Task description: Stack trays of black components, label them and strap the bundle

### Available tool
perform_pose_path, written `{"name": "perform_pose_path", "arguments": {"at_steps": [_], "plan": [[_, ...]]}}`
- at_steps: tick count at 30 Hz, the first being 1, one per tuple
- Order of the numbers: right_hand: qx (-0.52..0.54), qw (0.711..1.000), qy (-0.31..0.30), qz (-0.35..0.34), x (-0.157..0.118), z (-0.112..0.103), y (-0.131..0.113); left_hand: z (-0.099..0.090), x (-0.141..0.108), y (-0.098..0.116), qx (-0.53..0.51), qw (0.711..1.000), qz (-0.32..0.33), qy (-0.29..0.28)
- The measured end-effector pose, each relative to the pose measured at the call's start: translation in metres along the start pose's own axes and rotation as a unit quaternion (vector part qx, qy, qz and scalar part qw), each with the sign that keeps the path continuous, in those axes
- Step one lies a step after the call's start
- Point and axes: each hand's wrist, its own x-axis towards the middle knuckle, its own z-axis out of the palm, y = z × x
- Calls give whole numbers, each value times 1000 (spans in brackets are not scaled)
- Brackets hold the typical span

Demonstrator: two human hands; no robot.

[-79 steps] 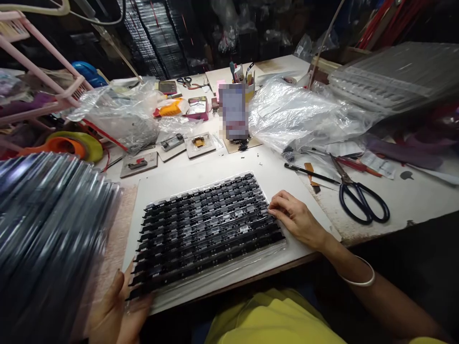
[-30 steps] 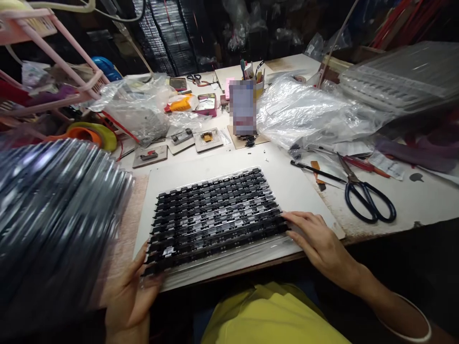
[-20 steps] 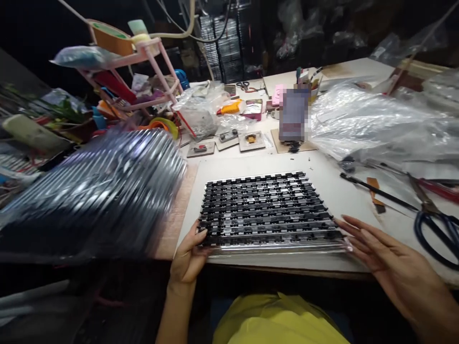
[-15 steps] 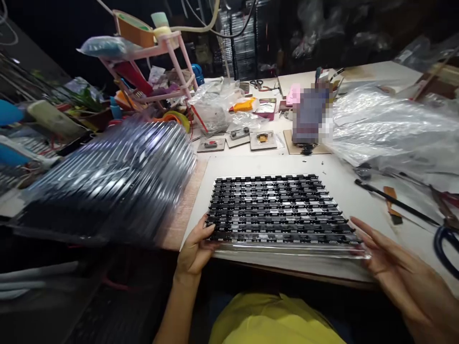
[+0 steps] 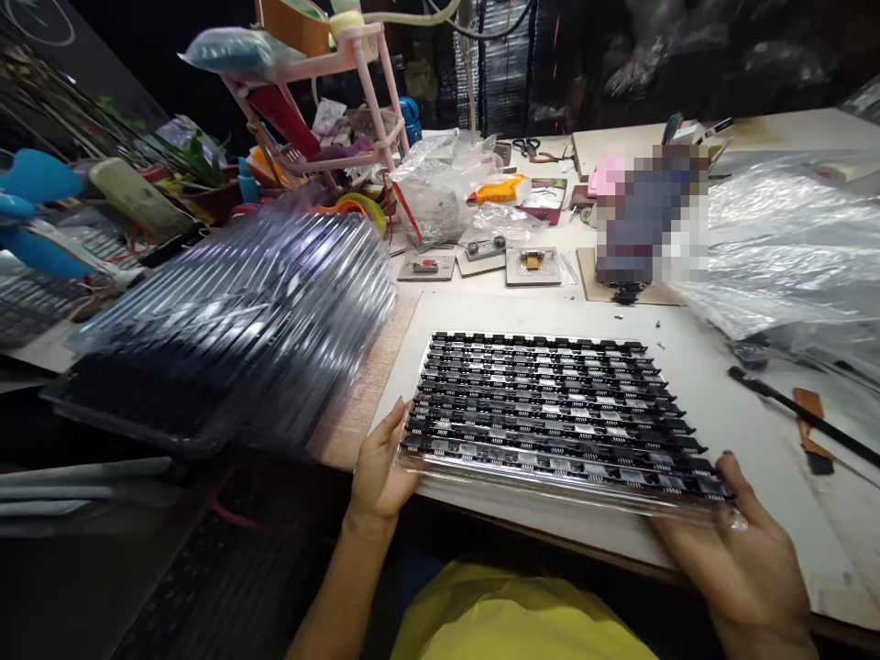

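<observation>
A clear plastic tray (image 5: pixel 522 490) carries several rows of small black parts (image 5: pixel 543 403) with pale pins. My left hand (image 5: pixel 382 469) grips its left edge, the thumb along the side and the fingers partly hidden by it. At the near right corner, my right hand (image 5: pixel 746 536) holds the tray with the thumb at the edge and fingers underneath. The tray sits low over a white board (image 5: pixel 694 344) at the front of the bench; whether its far side rests on the board I cannot tell.
Left of the board stands a stack of clear trays (image 5: pixel 234 321). Behind it is a pink rack (image 5: pixel 371 82). Clear plastic sheeting (image 5: pixel 797 238) lies to the right, near a black stick (image 5: pixel 804 412) and an orange-handled brush (image 5: pixel 809 412). Small mounted blocks (image 5: pixel 533 266) line the back.
My right hand has closed on the tray's right corner, its fingers now under it. The tray's right side sits slightly lower in view. The whole view has shifted, with the background moving right.
</observation>
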Motion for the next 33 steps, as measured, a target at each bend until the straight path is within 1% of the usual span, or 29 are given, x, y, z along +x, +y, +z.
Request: {"name": "perform_pose_path", "arguments": {"at_steps": [2, 4, 7, 12, 15, 17, 18, 20, 24, 26, 30, 33], "plan": [[-3, 1000, -2, -1, 3, -1, 3, 2, 0, 0, 10, 999, 26, 20], [3, 1000, 15, 5, 4, -1, 3, 2, -1, -1, 37, 998, 43, 11], [23, 999, 32, 10, 1, 1, 1, 1, -2, -3, 83, 996, 30, -28], [51, 998, 20, 8, -2, 2, 1, 1, -2, -4, 96, 995, 18, -28], [58, 998, -4, 2, 0, 2, 3, -1, -1, -3, 64, 998, 15, -6], [67, 997, -26, 1, 2, 2, 4, -4, -1, -1, 20, 1000, 12, 16], [77, 996, -33, 4, 2, 2, 4, -7, 0, 0, -5, 1000, 10, 19], [111, 993, -37, 19, 3, 3, 4, -11, 1, 1, -48, 999, 6, -7], [196, 977, -56, 64, 3, 7, 2, -17, 1, -4, -115, 987, 29, -107], [225, 968, -79, 70, 2, 9, 1, -16, -1, -8, -142, 980, 44, -129], [242, 963, -108, 55, 2, 10, 0, -10, -4, -14, -155, 978, 68, -124], [235, 964, -118, 41, 3, 10, 1, -12, -3, -11, -137, 984, 63, -91]]}}
